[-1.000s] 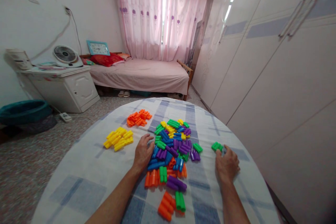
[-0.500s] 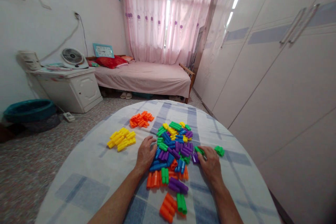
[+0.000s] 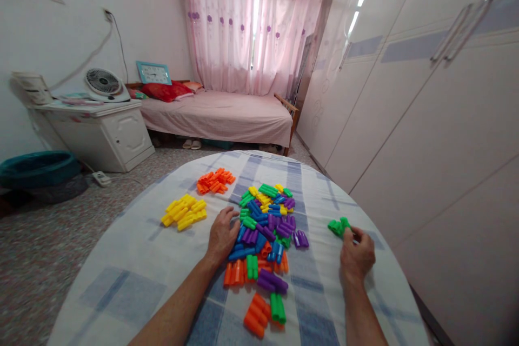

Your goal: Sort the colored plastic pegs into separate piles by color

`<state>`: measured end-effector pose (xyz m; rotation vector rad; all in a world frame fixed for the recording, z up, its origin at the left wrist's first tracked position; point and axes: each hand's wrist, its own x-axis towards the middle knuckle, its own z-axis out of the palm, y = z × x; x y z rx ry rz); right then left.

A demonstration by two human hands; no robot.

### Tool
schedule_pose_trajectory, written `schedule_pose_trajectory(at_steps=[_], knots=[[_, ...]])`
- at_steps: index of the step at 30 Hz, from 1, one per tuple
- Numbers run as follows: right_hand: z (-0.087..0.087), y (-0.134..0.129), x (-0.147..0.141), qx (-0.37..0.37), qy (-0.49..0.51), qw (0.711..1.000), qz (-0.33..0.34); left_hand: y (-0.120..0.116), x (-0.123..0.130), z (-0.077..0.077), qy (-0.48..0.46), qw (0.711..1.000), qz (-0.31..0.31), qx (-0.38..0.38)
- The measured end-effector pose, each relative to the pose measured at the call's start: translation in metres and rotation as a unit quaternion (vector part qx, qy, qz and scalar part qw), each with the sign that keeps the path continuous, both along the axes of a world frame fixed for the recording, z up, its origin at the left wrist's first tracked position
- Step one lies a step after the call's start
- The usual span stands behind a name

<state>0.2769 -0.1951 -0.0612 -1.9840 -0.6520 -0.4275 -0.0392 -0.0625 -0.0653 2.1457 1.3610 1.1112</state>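
Observation:
My left hand [image 3: 222, 233] rests at the left edge of a mixed pile of plastic tube-shaped blocks, its fingers loosely apart and holding nothing. Beside those fingertips are green and blue blocks [image 3: 244, 253]. Off to the right, my right hand [image 3: 357, 253] pinches a green block [image 3: 345, 223], against or right beside another green block [image 3: 334, 227]. Its fingers partly hide the held piece. Purple blocks [image 3: 300, 239] lie at the pile's right side.
Yellow blocks [image 3: 184, 212] and orange blocks [image 3: 215, 180] form separate groups on the left of the checked tablecloth [image 3: 117, 292]. Nearer to me lie orange blocks [image 3: 257, 315] and a green block [image 3: 278, 308]. A bed [image 3: 227, 113] stands beyond the table, a wardrobe [image 3: 430, 135] to the right.
My right hand has moved right, away from the pile, carrying a green block to the other green one. The purple block it was near stays by the pile. My left hand stays put.

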Motion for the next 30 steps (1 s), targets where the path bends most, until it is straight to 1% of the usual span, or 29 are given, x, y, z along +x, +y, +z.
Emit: schedule_pose_trajectory(at_steps=[2,5,8,9,10,12,13,15,16,17,19,23,27,30], knots=[[-0.006,-0.002,0.006,-0.026,-0.002,1.0,0.0,0.0,0.0,-0.001,0.003,1.0,-0.004,0.003],[-0.01,-0.001,0.005,-0.058,-0.007,0.998,0.028,0.001,0.0,-0.003,0.007,1.0,-0.006,0.002],[-0.004,0.003,-0.005,-0.065,-0.026,0.997,0.033,0.001,0.0,-0.002,0.007,1.0,-0.006,-0.004],[0.0,0.004,-0.01,-0.058,-0.045,0.996,0.046,0.001,0.0,-0.002,0.007,1.0,-0.005,-0.006],[0.004,0.006,-0.016,-0.05,-0.069,0.994,0.074,0.001,0.0,-0.002,0.006,1.0,-0.005,-0.007],[0.013,0.01,-0.031,-0.047,-0.114,0.977,0.173,0.0,0.001,-0.001,0.006,1.0,-0.004,-0.006],[0.017,0.011,-0.039,-0.06,-0.126,0.962,0.235,0.0,0.001,-0.001,0.006,1.0,-0.004,-0.006],[0.022,0.014,-0.054,-0.111,-0.124,0.925,0.341,0.0,0.0,0.0,0.007,1.0,-0.003,-0.003],[0.024,0.014,-0.061,-0.138,-0.118,0.908,0.376,0.0,0.0,0.0,0.007,1.0,-0.004,-0.002],[0.024,0.015,-0.066,-0.159,-0.114,0.896,0.398,0.0,0.0,0.0,0.007,1.0,-0.004,-0.001],[0.024,0.014,-0.074,-0.184,-0.114,0.883,0.416,-0.001,0.001,0.001,0.009,1.0,-0.004,0.002],[0.02,0.013,-0.08,-0.214,-0.131,0.869,0.427,-0.001,0.001,0.002,0.011,1.0,-0.005,0.002],[0.016,0.017,-0.082,-0.216,-0.137,0.87,0.421,0.0,0.001,0.0,0.015,1.0,-0.008,0.002],[0.016,0.019,-0.08,-0.19,-0.114,0.881,0.417,0.001,0.001,-0.001,0.018,1.0,-0.01,0.005]])
